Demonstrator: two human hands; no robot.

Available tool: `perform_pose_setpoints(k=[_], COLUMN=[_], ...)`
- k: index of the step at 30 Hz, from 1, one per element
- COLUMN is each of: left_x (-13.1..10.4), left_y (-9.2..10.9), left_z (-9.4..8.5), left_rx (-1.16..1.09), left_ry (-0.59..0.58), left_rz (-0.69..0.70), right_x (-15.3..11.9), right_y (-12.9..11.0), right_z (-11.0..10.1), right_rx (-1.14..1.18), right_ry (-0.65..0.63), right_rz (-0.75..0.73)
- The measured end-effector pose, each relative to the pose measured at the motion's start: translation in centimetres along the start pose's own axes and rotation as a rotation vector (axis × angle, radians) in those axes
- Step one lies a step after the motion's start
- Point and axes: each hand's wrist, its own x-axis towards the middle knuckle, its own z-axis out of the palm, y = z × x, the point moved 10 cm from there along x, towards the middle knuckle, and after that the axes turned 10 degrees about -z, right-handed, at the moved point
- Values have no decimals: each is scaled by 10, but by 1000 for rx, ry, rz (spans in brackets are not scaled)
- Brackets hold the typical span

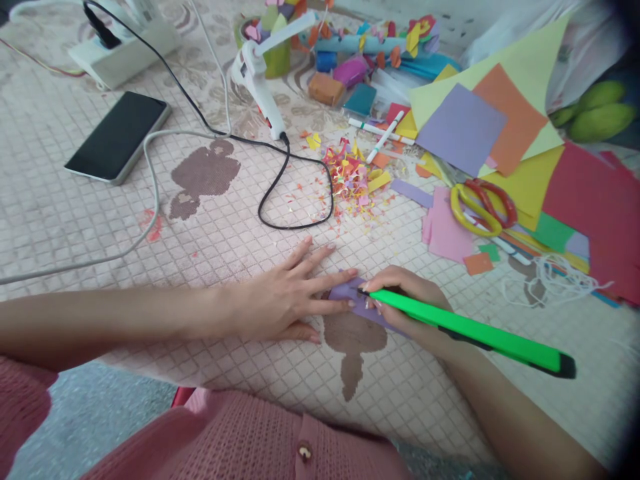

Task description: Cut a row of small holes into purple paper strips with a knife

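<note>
On the patterned tablecloth lies a strip of purple paper (346,289), partly covered by both hands. My left hand (285,297) lies flat with its fingers spread, two fingertips resting on the purple paper. My right hand (407,297) is closed around a long bright green cutter (475,327) with a black end. The cutter's dark tip points left and meets the purple paper close to my left fingertips. Part of the paper is hidden under my right hand.
A white glue gun (260,90) with a looping black cord stands beyond my hands. Paper scraps (350,173) are heaped right of it. Scissors (477,208), coloured sheets (463,130) and white string (555,280) lie right. A phone (120,137) and power strip (123,57) are left.
</note>
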Motion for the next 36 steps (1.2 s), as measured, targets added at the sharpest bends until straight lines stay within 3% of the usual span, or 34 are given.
perform_pose_setpoints(k=[14, 21, 36], left_x=[-1, -3, -3], left_y=[9, 7, 5], left_z=[3, 2, 3], left_rx=[21, -27, -15], left_ry=[70, 59, 63], left_rz=[-91, 9, -62], right_x=[4, 6, 8], right_y=[-5, -7, -12], right_z=[3, 1, 0], right_rx=[-18, -14, -44], right_ry=[-21, -19, -12], right_rz=[-30, -33, -54])
